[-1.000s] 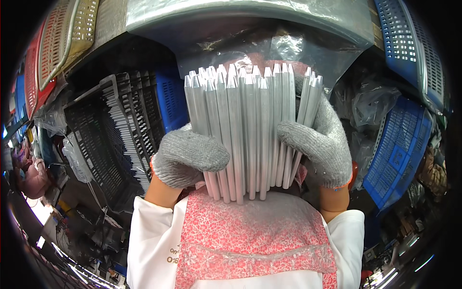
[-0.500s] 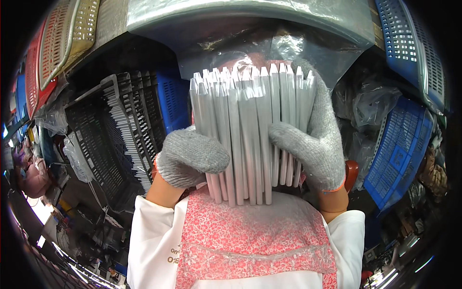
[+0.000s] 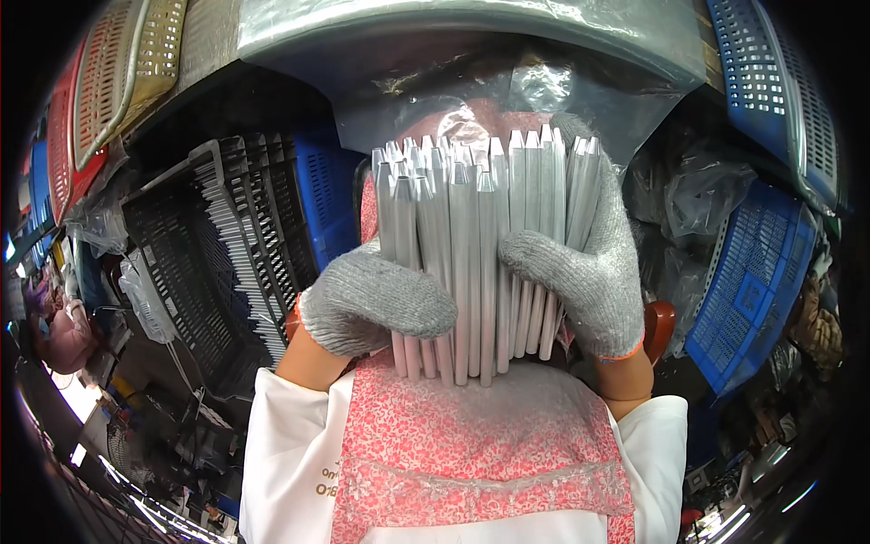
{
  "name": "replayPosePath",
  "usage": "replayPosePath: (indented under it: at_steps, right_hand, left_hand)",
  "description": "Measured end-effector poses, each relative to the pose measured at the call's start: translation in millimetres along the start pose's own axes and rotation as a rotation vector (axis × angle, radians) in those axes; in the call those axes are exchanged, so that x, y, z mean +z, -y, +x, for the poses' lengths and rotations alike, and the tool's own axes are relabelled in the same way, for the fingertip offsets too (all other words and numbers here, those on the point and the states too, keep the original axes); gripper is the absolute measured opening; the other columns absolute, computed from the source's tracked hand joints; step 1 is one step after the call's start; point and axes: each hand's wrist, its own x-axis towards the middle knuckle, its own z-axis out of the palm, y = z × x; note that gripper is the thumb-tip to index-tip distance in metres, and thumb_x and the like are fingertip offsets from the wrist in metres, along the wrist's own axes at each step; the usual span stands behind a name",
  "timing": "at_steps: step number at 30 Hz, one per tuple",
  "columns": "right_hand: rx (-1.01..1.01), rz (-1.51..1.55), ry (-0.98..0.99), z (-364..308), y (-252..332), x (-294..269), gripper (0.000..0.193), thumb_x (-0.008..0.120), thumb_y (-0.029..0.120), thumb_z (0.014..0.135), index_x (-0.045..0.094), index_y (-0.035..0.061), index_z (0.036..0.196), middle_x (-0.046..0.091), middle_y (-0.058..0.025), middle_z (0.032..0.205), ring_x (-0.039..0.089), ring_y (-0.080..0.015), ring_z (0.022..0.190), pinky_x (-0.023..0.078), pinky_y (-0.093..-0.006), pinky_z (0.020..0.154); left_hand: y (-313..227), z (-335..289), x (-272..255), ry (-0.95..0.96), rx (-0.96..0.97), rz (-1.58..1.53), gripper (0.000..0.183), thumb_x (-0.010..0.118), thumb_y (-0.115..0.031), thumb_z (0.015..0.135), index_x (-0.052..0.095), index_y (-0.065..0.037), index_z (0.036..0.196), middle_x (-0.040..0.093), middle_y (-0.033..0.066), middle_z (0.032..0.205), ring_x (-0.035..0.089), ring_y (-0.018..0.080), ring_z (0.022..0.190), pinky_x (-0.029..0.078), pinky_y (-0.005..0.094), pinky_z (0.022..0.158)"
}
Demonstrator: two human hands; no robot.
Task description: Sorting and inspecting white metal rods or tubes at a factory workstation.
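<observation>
A wide bundle of silvery metal tubes (image 3: 462, 245) with tapered, flattened upper ends stands nearly upright in front of my chest. My left hand (image 3: 376, 304), in a grey knit glove, is closed on the bundle's left side, its thumb across the front. On the right side my right hand (image 3: 589, 272), gloved the same way, grips the tubes with its thumb in front and fingers behind. Most fingers are hidden by the tubes. The upper ends sit at uneven heights, and the lower ends hang over my pink floral apron (image 3: 480, 453).
Clear plastic sheeting (image 3: 507, 36) covers the table edge ahead. Black crates (image 3: 181, 290) holding rows of pale pieces stand at left, beside a blue crate (image 3: 326, 195). Another blue crate (image 3: 752, 281) leans at right near crumpled plastic bags (image 3: 707, 195). Baskets (image 3: 159, 54) sit at far left.
The tubes have shifted within my grip: the left part has moved slightly right and the bundle is narrower. My left hand has moved a little right; both hands keep hold.
</observation>
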Motion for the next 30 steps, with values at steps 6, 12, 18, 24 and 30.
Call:
replayPosePath:
  at_steps: [6, 12, 18, 24, 30]
  right_hand:
    - [0.028, 0.093, -0.007, -5.1, 4.8, -1.4, 0.096, 0.082, 0.024, 0.067, 0.026, 0.0024, 0.141, 0.055, -0.017, 0.121, 0.058, -0.0257, 0.107, 0.047, -0.0369, 0.094]
    - [-0.024, -0.065, -0.004, -2.7, 3.5, 2.3, 0.09, 0.076, 0.012, 0.06, 0.034, 0.0, 0.139, 0.05, -0.0158, 0.128, 0.05, -0.0265, 0.117, 0.037, -0.0389, 0.102]
    - [0.022, -0.031, 0.034, -3.8, 3.2, -5.1, 0.094, 0.081, 0.027, 0.068, 0.028, 0.0001, 0.141, 0.053, -0.0175, 0.125, 0.056, -0.0259, 0.111, 0.044, -0.0367, 0.097]
    - [-0.074, -0.12, 0.074, -1.6, -8.4, -8.0, 0.094, 0.081, 0.022, 0.069, 0.025, 0.0016, 0.142, 0.054, -0.0165, 0.123, 0.057, -0.0248, 0.109, 0.044, -0.0365, 0.096]
    - [0.022, 0.0, 0.078, -9.2, -1.5, -10.3, 0.097, 0.082, 0.02, 0.067, 0.024, 0.0033, 0.143, 0.054, -0.017, 0.123, 0.057, -0.0262, 0.109, 0.045, -0.0376, 0.096]
  left_hand:
    - [-0.7, 1.1, -3.2, -0.008, 0.009, -0.005, 0.033, 0.054, -0.008, 0.085, 0.054, 0.004, 0.116, 0.066, 0.0145, 0.097, 0.066, 0.0218, 0.084, 0.055, 0.0325, 0.078]
    - [-2.0, 0.6, -4.2, -0.022, 0.019, -0.018, 0.033, 0.053, -0.008, 0.085, 0.054, 0.004, 0.116, 0.066, 0.0145, 0.097, 0.066, 0.0217, 0.084, 0.056, 0.0323, 0.078]
    - [-3.8, 1.1, -6.7, -0.025, 0.031, -0.022, 0.033, 0.053, -0.008, 0.086, 0.054, 0.004, 0.116, 0.066, 0.0144, 0.097, 0.067, 0.0216, 0.084, 0.056, 0.0322, 0.078]
    - [-3.6, 1.3, -4.8, -0.02, 0.026, -0.02, 0.032, 0.052, -0.008, 0.086, 0.054, 0.005, 0.116, 0.066, 0.0144, 0.097, 0.067, 0.0215, 0.084, 0.056, 0.0321, 0.078]
    - [-4.4, -1.6, -4.1, -0.011, 0.008, 0.003, 0.032, 0.052, -0.008, 0.086, 0.054, 0.005, 0.115, 0.066, 0.0143, 0.096, 0.067, 0.0214, 0.083, 0.056, 0.0319, 0.078]
